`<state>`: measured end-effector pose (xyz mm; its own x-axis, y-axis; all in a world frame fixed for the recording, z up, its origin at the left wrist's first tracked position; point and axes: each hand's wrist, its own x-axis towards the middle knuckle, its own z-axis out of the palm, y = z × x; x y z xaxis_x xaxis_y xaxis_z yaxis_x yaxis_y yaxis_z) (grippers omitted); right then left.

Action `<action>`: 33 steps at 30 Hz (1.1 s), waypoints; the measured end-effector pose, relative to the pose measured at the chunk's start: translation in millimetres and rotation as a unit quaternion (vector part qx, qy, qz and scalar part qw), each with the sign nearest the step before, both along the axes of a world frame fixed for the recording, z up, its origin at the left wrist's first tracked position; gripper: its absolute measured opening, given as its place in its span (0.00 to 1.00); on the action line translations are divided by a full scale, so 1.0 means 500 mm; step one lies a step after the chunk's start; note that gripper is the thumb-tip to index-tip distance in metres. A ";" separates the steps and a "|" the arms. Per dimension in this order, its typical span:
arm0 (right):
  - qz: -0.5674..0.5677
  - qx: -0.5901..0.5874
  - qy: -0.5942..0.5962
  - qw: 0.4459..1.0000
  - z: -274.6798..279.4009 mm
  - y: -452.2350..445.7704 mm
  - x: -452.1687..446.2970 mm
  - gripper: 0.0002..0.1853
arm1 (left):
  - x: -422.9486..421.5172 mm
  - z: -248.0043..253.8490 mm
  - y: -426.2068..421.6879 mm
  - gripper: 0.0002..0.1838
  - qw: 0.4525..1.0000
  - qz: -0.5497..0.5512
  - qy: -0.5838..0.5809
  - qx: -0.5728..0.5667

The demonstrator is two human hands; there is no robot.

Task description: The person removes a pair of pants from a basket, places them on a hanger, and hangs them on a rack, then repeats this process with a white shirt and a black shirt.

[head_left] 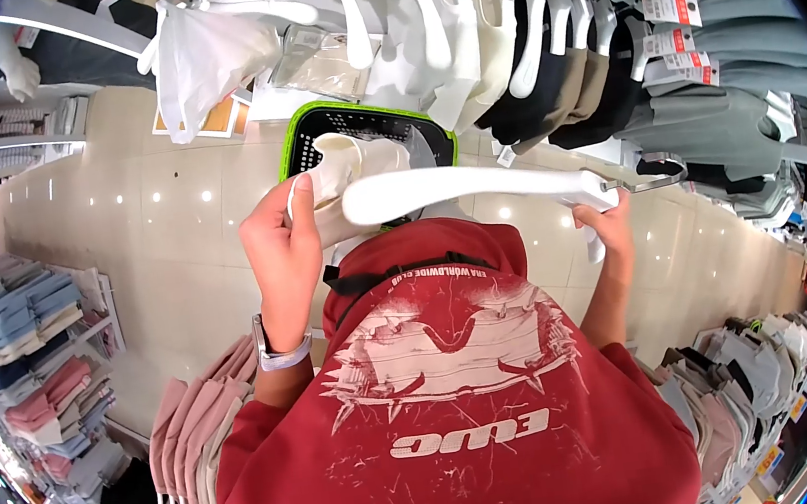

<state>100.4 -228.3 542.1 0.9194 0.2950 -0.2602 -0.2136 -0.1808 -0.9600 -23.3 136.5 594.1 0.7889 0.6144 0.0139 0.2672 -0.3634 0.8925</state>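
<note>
My left hand (285,251), with a watch on its wrist, is closed on the edge of a cream garment (337,164), thumb on top. The cloth hangs bunched in front of me, over a black basket with a green rim (385,103). On the other side, my right hand (609,219) grips a white plastic hanger (466,185) near its metal hook. The hanger lies sideways across my view, its free arm reaching toward the cream garment. Whether its tip touches the cloth I cannot tell. Most of the right fingers are hidden behind the hanger.
Garments on white hangers (564,81) with red-and-white price tags line the rack ahead. A white plastic bag (204,65) hangs at the upper left. Folded clothes (39,317) fill shelves on the left. Pink garments (192,419) hang close by my left side, and another rack (742,382) stands right.
</note>
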 end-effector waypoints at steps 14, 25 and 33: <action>0.261 -0.032 -0.284 0.922 0.104 0.102 0.084 0.21 | -0.014 0.027 -0.002 0.11 0.995 -0.018 -0.062 0.074; 0.308 -0.010 -0.227 0.924 0.114 0.085 0.126 0.18 | -0.028 0.038 -0.009 0.10 0.993 -0.063 -0.029 0.094; 0.245 0.015 -0.270 0.931 0.095 0.128 0.116 0.21 | -0.024 0.064 -0.020 0.12 0.996 -0.070 -0.003 0.047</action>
